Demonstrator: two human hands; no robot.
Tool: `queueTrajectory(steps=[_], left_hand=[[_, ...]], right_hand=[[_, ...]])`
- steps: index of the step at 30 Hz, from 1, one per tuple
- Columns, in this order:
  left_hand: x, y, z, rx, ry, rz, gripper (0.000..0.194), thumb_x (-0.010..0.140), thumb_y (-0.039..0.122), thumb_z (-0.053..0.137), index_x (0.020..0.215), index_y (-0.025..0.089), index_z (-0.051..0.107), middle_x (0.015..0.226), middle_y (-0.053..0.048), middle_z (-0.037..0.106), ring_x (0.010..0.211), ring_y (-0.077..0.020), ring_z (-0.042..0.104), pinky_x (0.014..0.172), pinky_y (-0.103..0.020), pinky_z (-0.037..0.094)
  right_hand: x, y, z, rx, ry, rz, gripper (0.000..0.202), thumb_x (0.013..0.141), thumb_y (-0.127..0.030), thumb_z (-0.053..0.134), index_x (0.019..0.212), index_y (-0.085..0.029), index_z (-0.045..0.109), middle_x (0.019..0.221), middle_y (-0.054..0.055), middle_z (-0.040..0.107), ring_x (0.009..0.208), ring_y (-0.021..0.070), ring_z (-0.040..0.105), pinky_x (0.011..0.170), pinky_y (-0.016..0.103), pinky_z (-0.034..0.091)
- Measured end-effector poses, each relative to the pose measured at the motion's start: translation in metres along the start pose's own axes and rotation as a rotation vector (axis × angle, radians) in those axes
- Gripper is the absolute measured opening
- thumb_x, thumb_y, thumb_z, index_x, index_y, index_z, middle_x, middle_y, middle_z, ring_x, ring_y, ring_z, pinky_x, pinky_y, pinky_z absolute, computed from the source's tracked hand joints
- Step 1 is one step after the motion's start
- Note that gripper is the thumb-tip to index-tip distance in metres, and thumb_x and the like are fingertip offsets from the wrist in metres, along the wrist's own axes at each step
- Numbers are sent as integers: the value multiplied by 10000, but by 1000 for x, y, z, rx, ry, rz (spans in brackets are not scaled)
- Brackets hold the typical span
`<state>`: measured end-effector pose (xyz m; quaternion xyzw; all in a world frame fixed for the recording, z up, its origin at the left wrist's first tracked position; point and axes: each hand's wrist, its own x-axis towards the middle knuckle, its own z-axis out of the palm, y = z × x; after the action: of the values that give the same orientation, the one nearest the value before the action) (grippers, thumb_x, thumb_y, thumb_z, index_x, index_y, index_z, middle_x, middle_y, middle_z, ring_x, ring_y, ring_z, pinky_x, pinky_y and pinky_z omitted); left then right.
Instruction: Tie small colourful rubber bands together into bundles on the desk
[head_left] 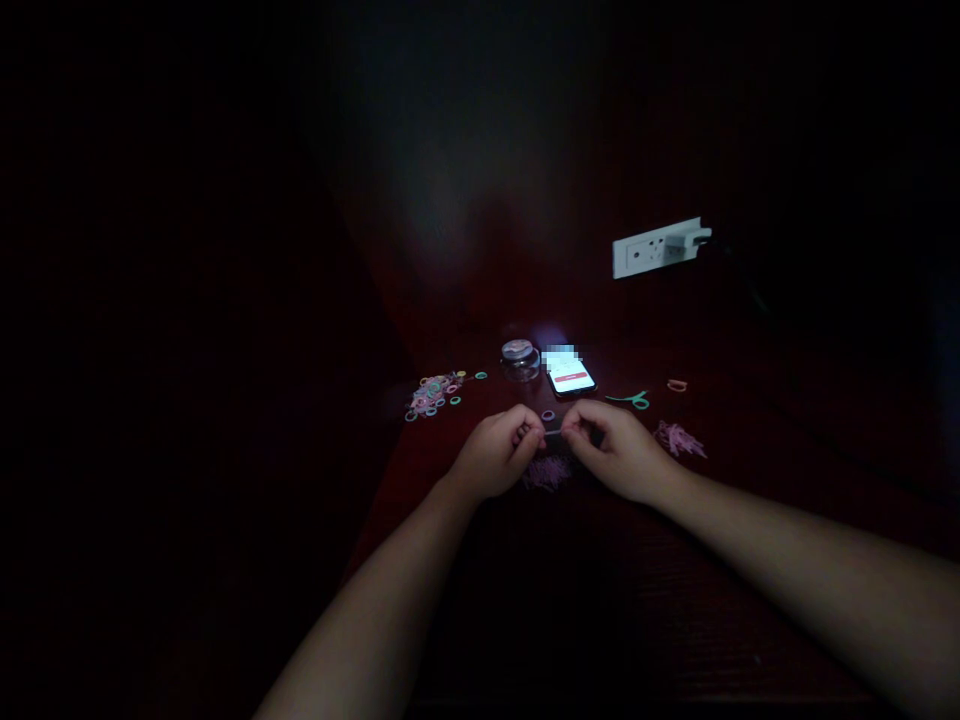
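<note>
A short, thin, pale purple strand [553, 433] is held above the dark red wooden table [675, 600], stretched between the two hands. One end is pinched by the left hand [499, 450], its thumb and forefinger closed together and the other fingers curled in; the other end is pinched in the same way by the right hand [611, 450]. Just beyond the strand, a small purple ring [548, 415] is seen on the table, and on the near side a loose heap of thin purple pieces [547, 473] is spread.

Farther back, a clear, round jar with a patterned lid [518, 360] is set beside a lit black smartphone [572, 374]. On its white screen a red bar is shown, but its wording cannot be read; the upper part is pixelated. To the left, a pile of multicoloured rings [433, 396] is scattered. To the right are placed a green looped tool [632, 400], a small pink piece [676, 385] and a pink-purple heap of strips [679, 439]. On the wall, a white rectangular socket panel [645, 252] is fitted with a white plug [688, 240].
</note>
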<state>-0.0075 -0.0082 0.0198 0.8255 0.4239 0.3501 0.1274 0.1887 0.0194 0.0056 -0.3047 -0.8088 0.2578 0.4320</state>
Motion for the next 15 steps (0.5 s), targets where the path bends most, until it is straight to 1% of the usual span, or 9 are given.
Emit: queueTrajectory(steps=[3,4,6,7,9,11,13,15], left_hand=[[0,0,0,-3,-9,3,153,935,246,463,854,165,565,794,-20,667,670,-120,575,629,-235,428],[0,0,0,-2,-13,3,155,934,253,466,856,164,567,792,-22,662,667,-120,573,623,-234,427],[0,-1,0,5,-19,8,162,932,272,476,865,164,575,781,-22,649,654,-119,565,609,-231,423],[0,-1,1,6,-21,13,168,933,281,477,871,164,580,776,-20,644,649,-118,561,605,-230,421],[0,0,1,-6,-27,20,185,942,290,469,874,164,585,769,-18,645,651,-116,568,613,-230,424],[0,1,1,-31,-31,19,199,953,289,454,872,162,583,772,-19,658,671,-117,588,636,-231,437],[1,1,1,-53,-34,14,197,956,283,449,866,160,574,775,-20,668,682,-117,603,648,-232,446],[1,2,1,-62,-29,11,187,952,278,454,859,161,566,776,-21,670,680,-117,607,645,-231,451]], right_hand=[[0,-1,1,32,-42,18,30,834,-195,549,810,-186,563,688,-9,538,589,117,484,519,237,383],[0,-1,2,48,-58,18,43,824,-202,572,864,-187,564,721,-4,557,598,117,495,531,239,399],[-1,0,3,76,-81,11,184,803,-220,618,973,-190,555,805,11,591,619,117,515,554,244,427],[-1,0,3,84,-89,6,220,798,-228,631,1001,-191,553,831,17,601,626,117,521,559,245,432],[-1,1,4,82,-97,-2,161,821,-240,614,968,-188,576,812,18,609,628,119,522,562,246,429],[-1,1,3,68,-98,-5,75,859,-243,567,878,-184,608,731,6,597,617,122,513,566,248,417],[0,1,3,54,-89,-6,120,877,-240,540,812,-182,623,678,-2,580,610,123,502,575,251,409],[0,1,2,46,-81,-3,125,874,-234,542,800,-180,627,668,-5,574,606,122,496,568,249,399]])
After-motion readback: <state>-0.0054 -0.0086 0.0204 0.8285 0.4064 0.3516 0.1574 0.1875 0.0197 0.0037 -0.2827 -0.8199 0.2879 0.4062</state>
